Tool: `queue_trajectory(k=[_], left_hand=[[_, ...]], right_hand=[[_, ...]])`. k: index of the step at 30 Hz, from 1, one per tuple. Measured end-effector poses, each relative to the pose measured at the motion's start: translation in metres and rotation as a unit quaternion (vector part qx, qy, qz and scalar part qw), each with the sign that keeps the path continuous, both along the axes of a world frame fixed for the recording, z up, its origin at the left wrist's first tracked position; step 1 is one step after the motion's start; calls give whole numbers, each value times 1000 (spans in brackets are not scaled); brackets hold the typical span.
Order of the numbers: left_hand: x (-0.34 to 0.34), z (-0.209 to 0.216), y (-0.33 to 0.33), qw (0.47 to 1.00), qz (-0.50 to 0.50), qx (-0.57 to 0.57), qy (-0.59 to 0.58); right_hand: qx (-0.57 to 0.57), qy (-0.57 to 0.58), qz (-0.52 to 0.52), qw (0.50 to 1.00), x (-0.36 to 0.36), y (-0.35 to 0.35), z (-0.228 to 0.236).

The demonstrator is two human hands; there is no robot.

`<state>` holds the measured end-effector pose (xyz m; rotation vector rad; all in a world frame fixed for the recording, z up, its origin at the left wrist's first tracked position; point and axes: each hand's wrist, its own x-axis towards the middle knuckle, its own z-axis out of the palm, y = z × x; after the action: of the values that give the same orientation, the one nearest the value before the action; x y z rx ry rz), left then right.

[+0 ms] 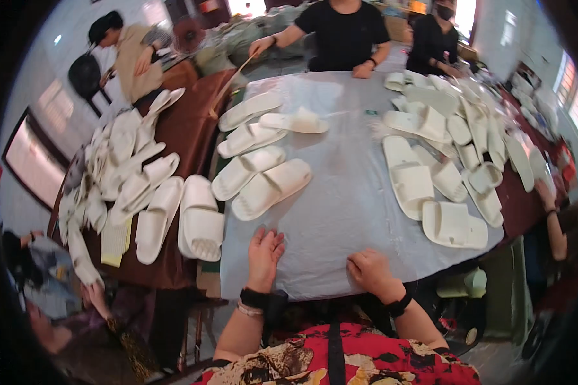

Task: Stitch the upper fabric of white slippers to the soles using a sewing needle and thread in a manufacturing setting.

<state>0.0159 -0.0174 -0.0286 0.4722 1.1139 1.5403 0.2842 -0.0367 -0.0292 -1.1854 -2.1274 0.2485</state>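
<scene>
**Both hands resting empty on covered worktop among white slippers**

While the person sits at the near edge of the worktop (pixel 340 212), both hands lie on its pale grey plastic sheet (pixel 327 256) and hold nothing. Left hand (pixel 264 252): palm down, fingers loosely spread and pointing away from the body, flat on the sheet; a black band and a thin bracelet sit at the wrist. Right hand (pixel 369 269): fingers curled under into a loose fist, knuckles up, resting on the sheet near the edge; whether it pinches a fold of the sheet cannot be told. A black band is at that wrist too.

Nearest item to the left hand: a white slide slipper (pixel 271 188) lying slantwise just beyond the fingertips, apart from them, with a second white slipper (pixel 246 171) touching its far side. Nearest to the right hand: a white slipper (pixel 455 225) to the right, near the rim, well apart from the knuckles.

Further white slippers lie in a loose heap (pixel 456 122) on the far right of the worktop. A brown side table (pixel 186 128) to the left carries another spread of white slippers (pixel 128 186).

Across the worktop, a person in a black shirt (pixel 343 35) sits with hands on the far edge.
</scene>
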Motion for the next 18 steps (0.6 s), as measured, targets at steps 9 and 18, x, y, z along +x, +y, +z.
queue_trajectory(k=[9,18], left_hand=[[-37,-9,51,995,47,-31,-81],[-67,-8,108,993,20,-118,-18]], right_hand=[[29,-4,8,1000,-5,-3,-9],[50,-1,4,999,2,-3,-9]])
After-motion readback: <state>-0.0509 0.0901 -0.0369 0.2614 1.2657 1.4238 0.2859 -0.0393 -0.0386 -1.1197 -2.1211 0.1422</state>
